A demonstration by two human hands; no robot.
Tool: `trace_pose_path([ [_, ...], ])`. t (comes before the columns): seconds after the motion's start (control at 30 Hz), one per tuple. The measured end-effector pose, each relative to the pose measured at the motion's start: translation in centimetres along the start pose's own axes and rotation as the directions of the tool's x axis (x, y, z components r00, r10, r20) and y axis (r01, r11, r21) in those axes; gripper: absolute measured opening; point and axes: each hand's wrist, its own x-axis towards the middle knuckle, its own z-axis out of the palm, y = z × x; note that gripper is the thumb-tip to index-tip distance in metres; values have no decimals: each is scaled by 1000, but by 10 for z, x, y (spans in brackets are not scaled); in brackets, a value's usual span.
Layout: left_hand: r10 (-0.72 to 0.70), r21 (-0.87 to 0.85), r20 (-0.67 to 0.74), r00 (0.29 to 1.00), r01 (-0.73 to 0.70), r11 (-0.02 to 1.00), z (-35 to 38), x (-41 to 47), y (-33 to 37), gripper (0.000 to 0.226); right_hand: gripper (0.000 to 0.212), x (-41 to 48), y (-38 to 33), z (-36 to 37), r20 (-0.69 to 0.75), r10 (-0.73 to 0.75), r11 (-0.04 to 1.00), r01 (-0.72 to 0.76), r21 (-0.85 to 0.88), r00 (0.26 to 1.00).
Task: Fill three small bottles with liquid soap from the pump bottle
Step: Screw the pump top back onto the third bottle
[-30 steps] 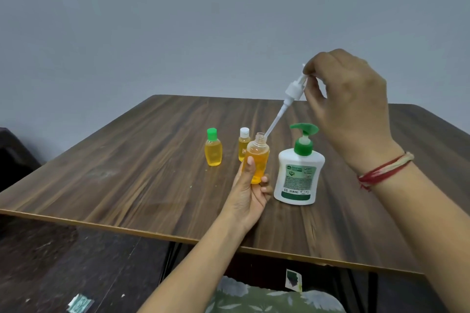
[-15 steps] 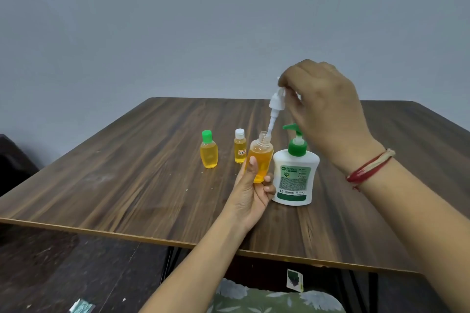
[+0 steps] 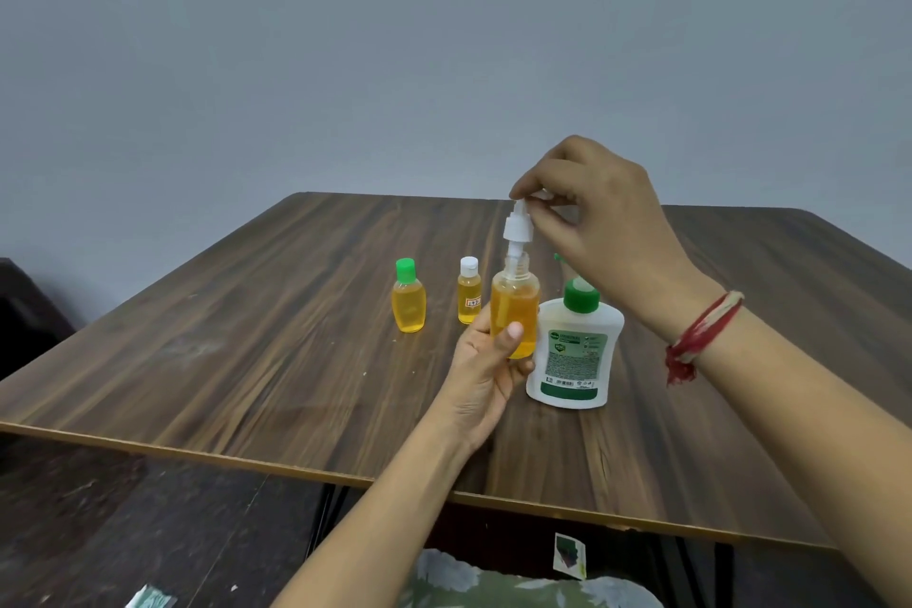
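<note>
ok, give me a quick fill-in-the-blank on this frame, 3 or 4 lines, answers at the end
1. The left hand holds a bottle of ____ liquid.
2. The right hand lowers a white spray top into that bottle's ____.
3. The leftmost small bottle has a ____ cap.
4. The pump bottle stands on the table with its body coloured ____.

Answers: orange; neck; green; white
</note>
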Motion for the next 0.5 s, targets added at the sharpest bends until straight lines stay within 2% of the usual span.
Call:
trace_pose_path([
  [0.13,38,111,-28,999,-35,993,-4,2,7,64,18,0,-2,2,65,-9,1000,7,27,998],
  [0.27,43,172,-58,997,-32,985,-11,6,6,63,16,-1,-4,1,94,53,993,-62,97,994],
  [0.33,37,182,-53,998,-26,983,-12,6,6,65,19,-1,-6,0,169,139,971,-167,168,976],
  [0.4,34,185,-47,998,-25,982,-12,6,7,69,34,0,-6,-3,288,243,912,-319,257,926],
  [0.5,37,198,-39,999,-28,980,-12,7,8,72,59,-1,0,-9,501,304,737,-533,415,810],
])
